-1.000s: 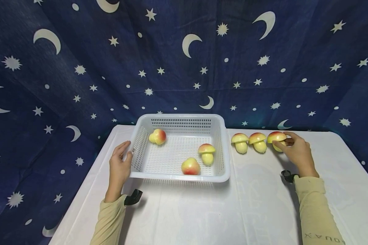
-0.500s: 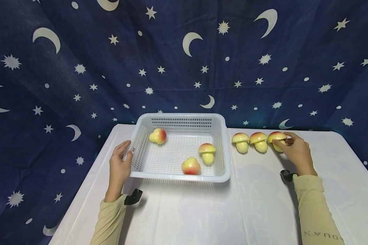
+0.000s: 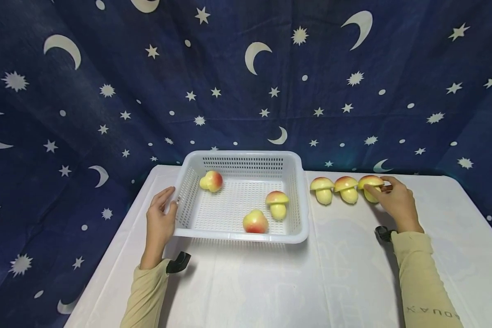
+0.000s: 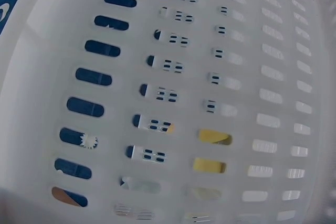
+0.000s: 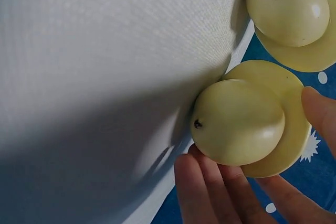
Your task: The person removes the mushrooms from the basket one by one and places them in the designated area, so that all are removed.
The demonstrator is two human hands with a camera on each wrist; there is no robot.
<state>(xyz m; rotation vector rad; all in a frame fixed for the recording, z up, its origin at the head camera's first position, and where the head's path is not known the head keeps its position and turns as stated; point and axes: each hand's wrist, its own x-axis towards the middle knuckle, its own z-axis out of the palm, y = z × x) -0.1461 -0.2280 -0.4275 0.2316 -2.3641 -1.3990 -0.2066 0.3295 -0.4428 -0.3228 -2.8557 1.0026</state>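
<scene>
A white plastic basket (image 3: 242,237) holds three mushrooms: one lying at the left (image 3: 211,181), one at the front (image 3: 255,222) and one at the right (image 3: 277,205). Their caps are red and yellow. My left hand (image 3: 160,223) rests at the basket's left side, fingers loosely extended; the left wrist view shows the slotted basket wall (image 4: 126,93) up close. On the table's right half, my right hand (image 3: 397,205) holds the rightmost mushroom (image 5: 239,121) between thumb and fingers. This mushroom stays in line with two others, the middle one (image 3: 346,189) and the left one (image 3: 322,190).
The table (image 3: 270,287) has a white cloth. Behind it hangs a dark blue curtain (image 3: 229,68) with moons and stars, close to the basket and the mushroom row. Black straps (image 3: 178,263) sit at the wrists.
</scene>
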